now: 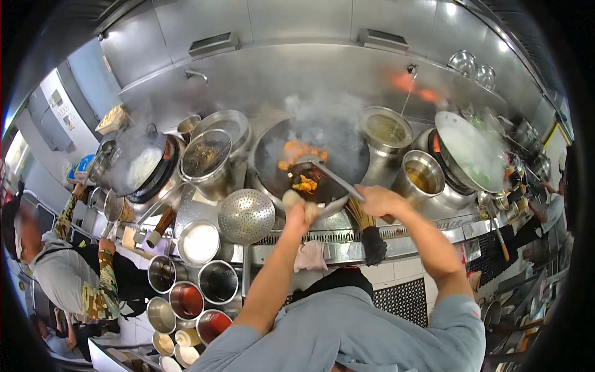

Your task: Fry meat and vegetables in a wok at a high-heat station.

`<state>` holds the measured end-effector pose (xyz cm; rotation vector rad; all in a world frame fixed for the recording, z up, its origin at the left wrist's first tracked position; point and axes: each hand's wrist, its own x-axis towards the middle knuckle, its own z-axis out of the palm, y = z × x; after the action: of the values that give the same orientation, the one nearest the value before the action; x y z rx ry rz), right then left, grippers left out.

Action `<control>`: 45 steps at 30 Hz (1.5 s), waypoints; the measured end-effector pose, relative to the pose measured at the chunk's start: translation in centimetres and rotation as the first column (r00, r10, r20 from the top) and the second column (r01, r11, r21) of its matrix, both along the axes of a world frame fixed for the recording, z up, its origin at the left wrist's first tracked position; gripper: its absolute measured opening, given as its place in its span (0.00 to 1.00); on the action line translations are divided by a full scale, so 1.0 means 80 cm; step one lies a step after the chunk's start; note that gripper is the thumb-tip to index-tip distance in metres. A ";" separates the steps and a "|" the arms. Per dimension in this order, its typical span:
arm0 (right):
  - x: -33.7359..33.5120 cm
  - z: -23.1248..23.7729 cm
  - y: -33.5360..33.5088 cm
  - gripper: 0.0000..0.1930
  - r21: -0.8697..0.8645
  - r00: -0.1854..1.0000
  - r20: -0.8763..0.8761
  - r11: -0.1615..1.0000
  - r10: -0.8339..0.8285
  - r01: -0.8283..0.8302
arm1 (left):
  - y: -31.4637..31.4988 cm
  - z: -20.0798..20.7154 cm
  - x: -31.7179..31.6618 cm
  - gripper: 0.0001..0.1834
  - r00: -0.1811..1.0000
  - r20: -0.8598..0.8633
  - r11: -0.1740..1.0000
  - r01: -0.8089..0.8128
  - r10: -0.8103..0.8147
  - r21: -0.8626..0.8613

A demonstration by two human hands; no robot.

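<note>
the orange and dark food (305,184) lies in the middle of your wok (348,149), part of it near the far side and part closer to you, with steam (319,110) rising off it. the bowl of your ladle (308,160) sits down among the pieces. your right hand (379,201) is closed round the ladle's handle, which slants in from the right; your left hand (302,214) is curled on a pale wad (291,198) at the near rim, perhaps a cloth, though what lies under it you cannot tell. this looks like stirring over heat, and the next move seems to call for a steady left grip while the ladle turns the pieces up from the bottom

your best room is inside the wok's bowl, since both flanks are crowded: the strainer-topped pot (206,167) on the left, the pot of amber liquid (422,177) on the right. the perforated skimmer (246,216) lies just beside your left forearm, and a bristle brush (374,243) sits near your right hand, so mind that elbow; a pink cloth (310,256) hangs at the near stove edge (338,253)
</note>
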<state>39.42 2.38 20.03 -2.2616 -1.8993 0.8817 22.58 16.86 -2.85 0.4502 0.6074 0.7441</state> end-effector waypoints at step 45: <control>0.034 -0.087 -0.071 0.33 0.352 0.912 -0.347 0.872 -0.217 0.342 | -0.085 0.037 -0.008 0.16 0.944 -0.287 0.985 -0.137 0.162 0.106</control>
<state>42.15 -3.26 13.04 -1.9555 -1.4129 0.6626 21.91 10.06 0.07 0.6042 0.8999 0.8571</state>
